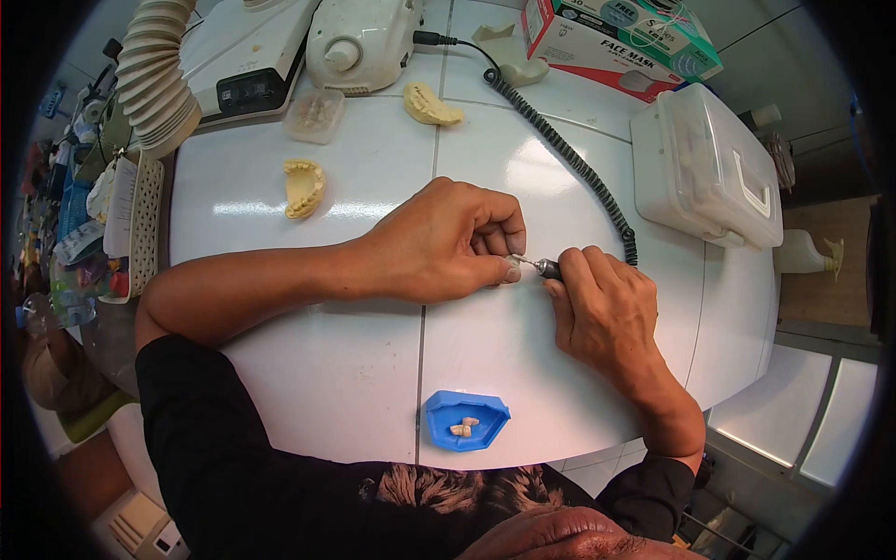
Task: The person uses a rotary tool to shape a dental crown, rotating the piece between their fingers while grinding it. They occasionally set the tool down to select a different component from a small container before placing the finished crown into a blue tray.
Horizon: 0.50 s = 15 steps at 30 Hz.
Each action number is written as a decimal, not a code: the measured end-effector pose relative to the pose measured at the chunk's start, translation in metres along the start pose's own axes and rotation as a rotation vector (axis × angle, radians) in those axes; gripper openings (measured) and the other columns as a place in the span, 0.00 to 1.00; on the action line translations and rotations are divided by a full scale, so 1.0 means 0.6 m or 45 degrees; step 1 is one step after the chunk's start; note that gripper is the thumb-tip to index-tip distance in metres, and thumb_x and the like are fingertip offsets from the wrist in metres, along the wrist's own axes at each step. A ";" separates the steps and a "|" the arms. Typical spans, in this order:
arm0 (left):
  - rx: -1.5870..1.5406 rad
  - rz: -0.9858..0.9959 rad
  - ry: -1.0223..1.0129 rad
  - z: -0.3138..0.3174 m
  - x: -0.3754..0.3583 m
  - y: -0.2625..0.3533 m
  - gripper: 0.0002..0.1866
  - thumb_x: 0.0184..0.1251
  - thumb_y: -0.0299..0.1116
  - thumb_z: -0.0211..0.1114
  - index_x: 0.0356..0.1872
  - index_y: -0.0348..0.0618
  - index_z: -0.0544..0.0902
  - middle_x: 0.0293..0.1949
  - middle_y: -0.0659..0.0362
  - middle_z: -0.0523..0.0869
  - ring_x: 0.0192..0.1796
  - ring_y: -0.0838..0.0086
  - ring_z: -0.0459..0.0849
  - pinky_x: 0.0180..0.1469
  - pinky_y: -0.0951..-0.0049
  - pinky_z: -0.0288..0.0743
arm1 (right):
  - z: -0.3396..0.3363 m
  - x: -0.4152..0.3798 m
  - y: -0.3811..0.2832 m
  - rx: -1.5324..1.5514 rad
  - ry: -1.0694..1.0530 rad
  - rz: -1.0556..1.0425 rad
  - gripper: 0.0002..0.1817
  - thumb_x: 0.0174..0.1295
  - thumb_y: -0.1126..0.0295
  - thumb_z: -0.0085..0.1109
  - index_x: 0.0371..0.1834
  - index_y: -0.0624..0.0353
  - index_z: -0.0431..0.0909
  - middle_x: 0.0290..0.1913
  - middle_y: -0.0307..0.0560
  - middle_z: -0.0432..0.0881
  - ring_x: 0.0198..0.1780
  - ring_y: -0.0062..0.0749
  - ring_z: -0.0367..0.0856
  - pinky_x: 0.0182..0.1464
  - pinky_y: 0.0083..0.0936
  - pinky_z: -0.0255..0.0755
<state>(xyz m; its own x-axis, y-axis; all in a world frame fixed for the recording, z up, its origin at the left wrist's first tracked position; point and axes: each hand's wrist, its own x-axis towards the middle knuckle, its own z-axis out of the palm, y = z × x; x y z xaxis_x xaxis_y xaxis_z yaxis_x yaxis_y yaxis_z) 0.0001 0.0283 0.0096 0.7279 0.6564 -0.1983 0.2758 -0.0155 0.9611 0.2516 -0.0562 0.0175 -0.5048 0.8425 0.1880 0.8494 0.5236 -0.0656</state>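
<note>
My left hand (457,241) is closed, its thumb and fingertips pinching a small piece too small to make out clearly. My right hand (605,303) grips a dark rotary handpiece (551,270), whose thin metal bit points left and reaches the fingertips of my left hand. A black coiled cord (583,168) runs from near my right hand up to a white control box (362,42) with a knob. Below the hands, a blue tray (495,413) holds several small tooth-coloured pieces (464,428).
Yellowish dental casts (303,189) and a small clear box (315,116) lie at the upper left. A corrugated hose (157,79) hangs beside a white device (233,56). A basket (146,224) edges the left; a lidded case (707,166) and mask boxes (607,47) stand right.
</note>
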 end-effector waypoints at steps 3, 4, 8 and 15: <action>-0.005 -0.002 0.000 0.000 0.000 -0.001 0.10 0.72 0.26 0.80 0.45 0.34 0.87 0.37 0.63 0.90 0.40 0.86 0.85 0.41 0.81 0.79 | -0.001 0.001 0.000 -0.001 0.004 -0.004 0.14 0.70 0.63 0.74 0.38 0.56 0.78 0.30 0.43 0.74 0.29 0.38 0.81 0.32 0.36 0.75; -0.007 -0.004 -0.001 0.000 0.000 -0.002 0.10 0.72 0.26 0.80 0.45 0.34 0.87 0.37 0.63 0.91 0.40 0.86 0.85 0.41 0.81 0.79 | 0.000 0.001 0.000 -0.004 0.006 -0.003 0.14 0.70 0.63 0.74 0.38 0.55 0.78 0.30 0.43 0.75 0.29 0.38 0.81 0.32 0.36 0.75; -0.008 0.010 0.006 0.001 -0.001 -0.002 0.10 0.73 0.26 0.80 0.46 0.34 0.87 0.37 0.63 0.91 0.40 0.85 0.86 0.41 0.81 0.79 | 0.000 0.000 -0.001 -0.008 0.005 0.001 0.13 0.70 0.63 0.74 0.38 0.55 0.78 0.30 0.42 0.75 0.29 0.38 0.82 0.32 0.36 0.75; -0.001 -0.004 0.004 0.001 0.000 0.000 0.10 0.73 0.26 0.80 0.46 0.35 0.87 0.37 0.63 0.91 0.39 0.85 0.86 0.41 0.81 0.79 | 0.000 -0.001 -0.001 -0.008 -0.003 0.014 0.13 0.70 0.63 0.74 0.40 0.55 0.78 0.30 0.42 0.75 0.29 0.38 0.82 0.32 0.35 0.76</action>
<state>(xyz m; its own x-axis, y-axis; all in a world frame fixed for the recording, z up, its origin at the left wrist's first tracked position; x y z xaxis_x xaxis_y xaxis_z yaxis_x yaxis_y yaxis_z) 0.0002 0.0281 0.0093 0.7252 0.6586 -0.2006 0.2775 -0.0130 0.9606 0.2511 -0.0568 0.0174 -0.4961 0.8484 0.1848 0.8557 0.5138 -0.0617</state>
